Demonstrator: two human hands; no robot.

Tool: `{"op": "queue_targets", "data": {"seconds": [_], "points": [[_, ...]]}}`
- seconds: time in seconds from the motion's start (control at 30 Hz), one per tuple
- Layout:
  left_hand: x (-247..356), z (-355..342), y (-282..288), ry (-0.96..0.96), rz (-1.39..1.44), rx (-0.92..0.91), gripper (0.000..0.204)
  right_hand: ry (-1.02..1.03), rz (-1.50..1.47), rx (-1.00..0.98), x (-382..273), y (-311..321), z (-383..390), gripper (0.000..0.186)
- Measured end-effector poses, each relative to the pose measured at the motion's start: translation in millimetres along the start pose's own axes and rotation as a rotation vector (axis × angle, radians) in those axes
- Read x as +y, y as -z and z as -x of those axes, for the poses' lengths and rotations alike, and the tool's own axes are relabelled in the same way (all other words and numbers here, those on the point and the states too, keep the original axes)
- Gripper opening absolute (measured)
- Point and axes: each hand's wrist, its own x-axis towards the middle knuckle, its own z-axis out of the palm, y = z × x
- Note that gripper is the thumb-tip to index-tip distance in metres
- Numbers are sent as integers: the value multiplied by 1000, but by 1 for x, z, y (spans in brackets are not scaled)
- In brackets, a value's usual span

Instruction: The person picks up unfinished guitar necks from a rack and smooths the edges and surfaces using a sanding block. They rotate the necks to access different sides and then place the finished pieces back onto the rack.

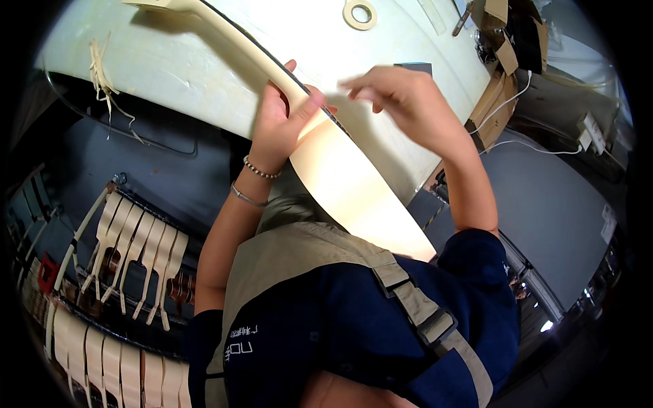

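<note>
A cream-coloured ukulele or small guitar (357, 187), its exact kind unclear, lies slantwise between the table and my lap. Its neck reaches to the upper left, with a dark strip along one edge; the body's lower end rests near my apron. My left hand (282, 122) wraps round the neck where it meets the body, thumb on the near side. To the right of that joint, my right hand (401, 95) is raised in the air, apart from the instrument. Its fingers are bent together and blurred at the tips, and whatever they pinch, if anything, is too small to make out.
A roll of tape (360, 14) lies on the pale table (204, 102). Peeled tape strips (101, 75) hang at its left edge. Cream instruments (139, 234) stand in racks at lower left. Cardboard boxes (500, 102), white cables and a power strip (593, 134) are at right.
</note>
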Motion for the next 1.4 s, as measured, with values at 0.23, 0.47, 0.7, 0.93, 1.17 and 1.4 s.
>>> {"op": "queue_targets", "data": {"seconds": [0.23, 0.47, 0.7, 0.93, 1.17, 1.4], "points": [[4, 1, 4, -22, -72, -76, 74, -552, -1223, 14, 24, 14, 2, 47], [6, 2, 2, 36, 78, -73, 46, -266, -1319, 179, 27, 2, 1, 38], [5, 3, 6, 39, 11, -108, 60, -217, -831, 183, 18, -8, -18, 13], [-14, -3, 11, -7, 95, -56, 67, 111, -473, 58, 10, -18, -40, 12], [-22, -7, 17, -18, 95, -55, 74, 371, -157, -20, 3, -6, -68, 12], [-22, -4, 13, -18, 58, 24, 76, 344, -182, -137, 6, 4, -58, 11]]}}
